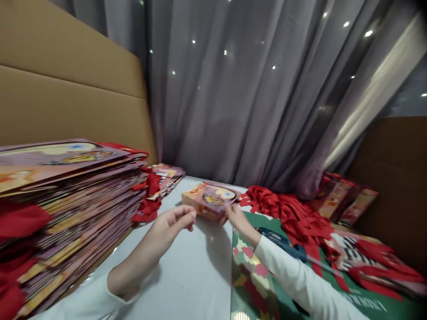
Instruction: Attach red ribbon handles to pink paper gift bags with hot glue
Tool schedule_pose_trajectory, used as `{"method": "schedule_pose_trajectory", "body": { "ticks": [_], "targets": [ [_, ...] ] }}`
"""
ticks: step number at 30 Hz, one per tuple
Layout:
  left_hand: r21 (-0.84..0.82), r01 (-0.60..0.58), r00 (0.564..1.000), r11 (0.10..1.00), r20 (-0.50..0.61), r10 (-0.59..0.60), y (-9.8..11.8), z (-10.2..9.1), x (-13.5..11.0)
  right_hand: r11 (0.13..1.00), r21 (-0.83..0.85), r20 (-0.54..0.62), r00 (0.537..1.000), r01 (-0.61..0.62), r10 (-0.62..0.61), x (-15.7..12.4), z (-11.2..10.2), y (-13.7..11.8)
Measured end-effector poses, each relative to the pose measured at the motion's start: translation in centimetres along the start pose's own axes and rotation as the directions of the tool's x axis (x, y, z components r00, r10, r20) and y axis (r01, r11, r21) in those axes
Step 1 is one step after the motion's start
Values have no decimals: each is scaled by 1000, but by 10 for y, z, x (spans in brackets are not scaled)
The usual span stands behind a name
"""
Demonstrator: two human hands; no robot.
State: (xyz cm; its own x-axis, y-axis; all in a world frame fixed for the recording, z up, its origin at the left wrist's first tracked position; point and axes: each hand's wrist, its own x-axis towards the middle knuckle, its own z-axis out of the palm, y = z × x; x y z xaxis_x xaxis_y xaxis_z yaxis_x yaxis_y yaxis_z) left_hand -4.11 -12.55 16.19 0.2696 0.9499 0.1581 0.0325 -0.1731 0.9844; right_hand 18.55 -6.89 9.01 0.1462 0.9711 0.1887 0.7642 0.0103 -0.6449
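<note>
White tabletop (187, 280): runs from the bottom of the view up past the printed box; the widest room for moving is here, in front of the box and between the left stack and the green sheet.
Green sheet (253, 278): leaf-patterned, its straight left edge meeting the white under the right forearm.
Left stack (100, 209): tall, of flat printed pieces with red ribbon; its uneven edges stand close beside the left forearm, so sideways room there looks tight.
Left hand (178, 222): thumb and fingertips drawn together, just short of the box; whether they pinch anything thin, I cannot tell.
Blue tool (283, 242): lies beside and partly behind the right forearm.
Right hand (237, 218): fingers at the box's near right corner, seemingly touching — blur hides how closed they are and whether they grip.
Printed box (213, 198): on the tabletop, beyond and between the hands. Probably light, stiff card, a little slick; easily dented if squeezed — opposite side walls near the corners look the safest hold.
Red ribbons (283, 209): a loose heap right of the box, likely to snag fingers.
Grey curtain (213, 102): hangs behind the table, bounding the far side.
</note>
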Motion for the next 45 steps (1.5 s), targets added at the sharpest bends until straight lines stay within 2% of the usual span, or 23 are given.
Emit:
{"method": "schedule_pose_trajectory", "body": {
  "ticks": [2, 4, 6, 8, 10, 12, 16, 21, 25, 30, 36, 40, 45],
  "targets": [
    [-63, 96, 995, 993, 41, -93, -26, 12, 10, 1000, -16, 140, 990, 14, -11, -11, 3, 13],
    [-212, 238, 971, 948, 80, -226, -42, 21, 14, 998, -59, 195, 981, 26, -14, -11, -9, 30],
    [-430, 376, 926, 821, 158, -342, -44, 27, 12, 991, -131, 187, 982, 37, -12, 1, -34, 52],
    [-582, 443, 894, 682, 224, -389, -33, 31, 8, 971, -238, 132, 991, 25, 7, 19, -63, 78],
    [-644, 470, 878, 604, 276, -390, -17, 35, 3, 940, -341, 77, 997, 13, 14, 36, -87, 105],
    [-678, 491, 869, 547, 338, -361, -1, 38, -2, 908, -417, 73, 997, 47, -18, 48, -98, 127],
    [-720, 505, 863, 475, 426, -271, 18, 39, -12, 831, -546, 106, 993, 109, -61, 56, -94, 155],
    [-754, 518, 854, 405, 479, -202, 28, 33, -25, 742, -665, 80, 996, 84, -41, 67, -94, 165],
    [-785, 485, 874, 386, 435, -215, 35, 31, -27, 742, -670, -36, 999, -9, -20, 81, -111, 156],
    [-830, 454, 888, 324, 391, -244, 40, 33, -23, 840, -532, -208, 978, -106, -8, 105, -131, 128],
    [-838, 449, 892, 310, 399, -211, 41, 32, -24, 959, -275, -288, 958, -67, -16, 124, -138, 81],
    [-857, 394, 919, 332, 374, -124, 38, 26, -24, 997, -26, -340, 937, 74, -79, 121, -123, 32],
    [-888, 321, 945, 329, 326, -43, 38, 23, -21, 961, 186, -204, 965, 202, -164, 104, -69, -24]
  ]
}}
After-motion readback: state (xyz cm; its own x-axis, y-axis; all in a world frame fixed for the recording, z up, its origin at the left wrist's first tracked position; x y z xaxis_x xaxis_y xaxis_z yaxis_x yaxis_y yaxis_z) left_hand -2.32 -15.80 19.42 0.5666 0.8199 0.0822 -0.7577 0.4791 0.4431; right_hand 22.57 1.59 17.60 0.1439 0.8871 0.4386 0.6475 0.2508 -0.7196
